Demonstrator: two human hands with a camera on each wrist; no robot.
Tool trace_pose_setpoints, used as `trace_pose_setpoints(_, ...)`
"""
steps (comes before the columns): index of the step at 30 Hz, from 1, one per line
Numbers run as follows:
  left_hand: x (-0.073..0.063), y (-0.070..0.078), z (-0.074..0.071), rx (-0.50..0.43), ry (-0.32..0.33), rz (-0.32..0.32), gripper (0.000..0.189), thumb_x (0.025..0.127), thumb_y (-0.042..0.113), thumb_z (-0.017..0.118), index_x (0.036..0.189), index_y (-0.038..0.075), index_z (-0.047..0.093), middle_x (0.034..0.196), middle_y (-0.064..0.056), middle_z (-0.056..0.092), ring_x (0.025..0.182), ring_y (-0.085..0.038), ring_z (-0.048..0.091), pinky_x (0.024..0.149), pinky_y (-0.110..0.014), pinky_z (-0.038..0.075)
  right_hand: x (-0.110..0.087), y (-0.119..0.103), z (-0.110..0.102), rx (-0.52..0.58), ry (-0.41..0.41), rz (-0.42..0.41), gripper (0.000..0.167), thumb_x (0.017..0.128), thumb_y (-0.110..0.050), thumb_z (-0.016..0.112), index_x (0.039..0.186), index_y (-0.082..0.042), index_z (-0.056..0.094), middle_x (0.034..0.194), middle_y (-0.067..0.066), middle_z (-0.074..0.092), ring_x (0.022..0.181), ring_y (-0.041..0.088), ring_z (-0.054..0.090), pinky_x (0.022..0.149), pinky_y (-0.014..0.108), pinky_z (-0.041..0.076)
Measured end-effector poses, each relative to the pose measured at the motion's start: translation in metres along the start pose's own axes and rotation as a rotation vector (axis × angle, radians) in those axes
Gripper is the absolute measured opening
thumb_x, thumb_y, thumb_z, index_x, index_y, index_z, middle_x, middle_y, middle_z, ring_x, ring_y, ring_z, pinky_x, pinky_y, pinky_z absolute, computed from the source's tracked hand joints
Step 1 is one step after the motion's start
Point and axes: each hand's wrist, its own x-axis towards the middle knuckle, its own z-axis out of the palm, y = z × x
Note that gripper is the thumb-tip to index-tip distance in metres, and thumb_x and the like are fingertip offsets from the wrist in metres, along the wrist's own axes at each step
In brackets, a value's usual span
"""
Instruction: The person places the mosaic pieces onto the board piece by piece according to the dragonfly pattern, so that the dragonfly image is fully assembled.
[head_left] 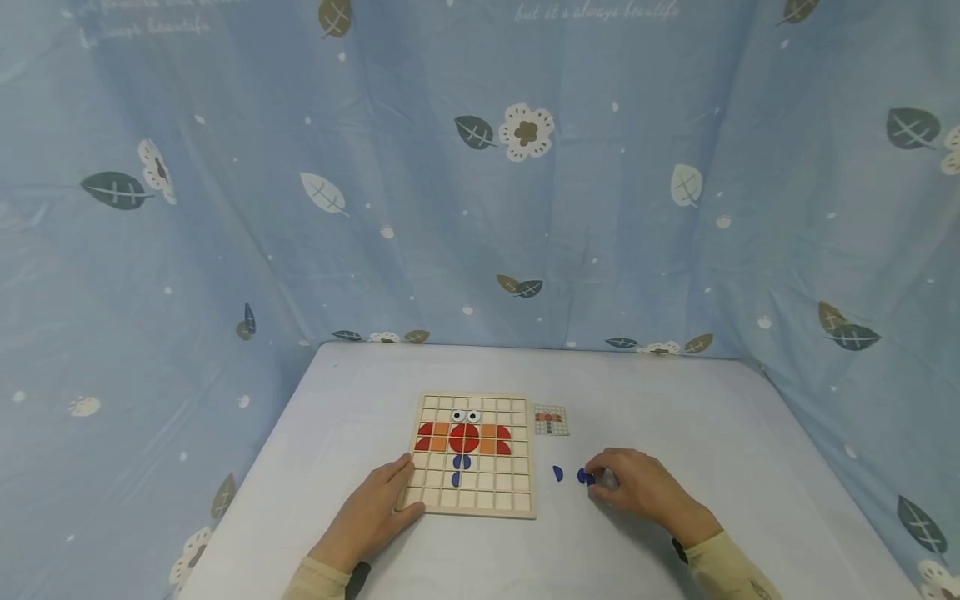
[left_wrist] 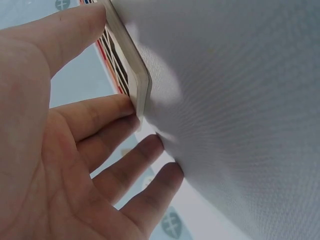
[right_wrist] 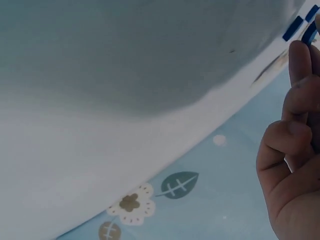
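Note:
A wooden grid board (head_left: 480, 500) lies on the table, bearing red, orange and blue pieces and two eye pieces. My left hand (head_left: 375, 504) rests at its front left corner, thumb at the front edge and extended fingers along the left side. In the left wrist view the thumb and fingertips touch the board's rim (left_wrist: 142, 82). Right of the board, my right hand (head_left: 641, 486) pinches a blue half-circle piece (right_wrist: 310, 33) between thumb and fingertips. Another blue half-circle (head_left: 581, 475) lies beside those fingertips, and a further blue half-circle (head_left: 558, 473) lies nearer the board.
A small pattern card (head_left: 552, 421) with a matching coloured figure lies by the board's upper right side. The white-covered table (head_left: 645, 392) ends at a blue patterned curtain (head_left: 570, 208) behind and on both sides.

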Motion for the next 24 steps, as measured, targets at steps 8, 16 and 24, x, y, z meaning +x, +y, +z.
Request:
trace_pose_setpoints(8,0.000,-0.001,0.001,0.000,0.006,0.005,0.072,0.090,0.042,0.076,0.143,-0.001,0.055,0.151,-0.013,0.050,0.136,-0.033,0.049,0.114,-0.047,0.042,0.010,-0.019,0.009,0.040,0.147,-0.094,0.025,0.079,-0.020,0.088,0.101,-0.016,0.078,0.088,-0.013,0.069,0.075,0.005,0.062,0.061,0.024,0.053)
trace_pose_setpoints(16,-0.001,0.000,0.001,0.000,0.005,0.000,0.072,0.089,0.042,0.076,0.144,0.000,0.055,0.151,-0.011,0.050,0.136,-0.032,0.049,0.113,-0.047,0.042,0.028,-0.044,0.017,0.060,0.223,-0.167,0.026,0.080,-0.023,0.088,0.103,-0.018,0.077,0.090,-0.010,0.070,0.075,0.008,0.063,0.062,0.022,0.053)
trace_pose_setpoints(24,-0.001,0.000,0.000,-0.013,-0.001,-0.008,0.072,0.090,0.041,0.076,0.144,0.000,0.054,0.152,-0.012,0.049,0.137,-0.033,0.048,0.114,-0.046,0.041,0.051,-0.071,0.028,0.040,0.252,-0.291,0.025,0.081,-0.026,0.087,0.103,-0.018,0.077,0.089,-0.010,0.069,0.075,0.007,0.063,0.065,0.023,0.055)
